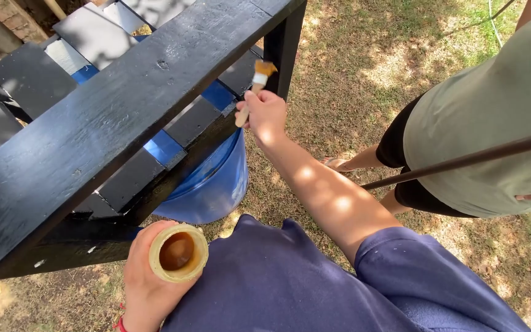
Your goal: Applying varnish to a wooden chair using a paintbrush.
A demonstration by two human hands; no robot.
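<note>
Two hands: both of yours are working, well apart from each other, one at each end of the black wooden frame (pixel 112 117).
Right hand: your right hand (pixel 267 114) is reaching out with fingers wrapped tight around the pale handle of a small paintbrush (pixel 254 86), just beside the frame's far upright post.
Paintbrush: its bristles are carrying an orange-brown coating and are pointing up and away from you, touching or nearly touching the post; you cannot tell which.
Left hand: your left hand (pixel 149 286) is staying close to your body, clasped around a small round container (pixel 178 252), below the near end of the frame's broad top beam.
Container: it is sitting upright in your grip, its cream rim facing the camera and a brown liquid showing inside.
Frame: it is running diagonally from lower left to upper right, its black slats lying underneath the top beam.
Blue barrel: a blue barrel (pixel 213 184) is standing under the frame, showing through the gaps between the slats.
Other person: someone in a green top (pixel 493 117) and dark shorts is standing to the right of the frame, on the dry grass (pixel 351 67).
Rod: a thin dark rod (pixel 462 161) is crossing in front of that person.
</note>
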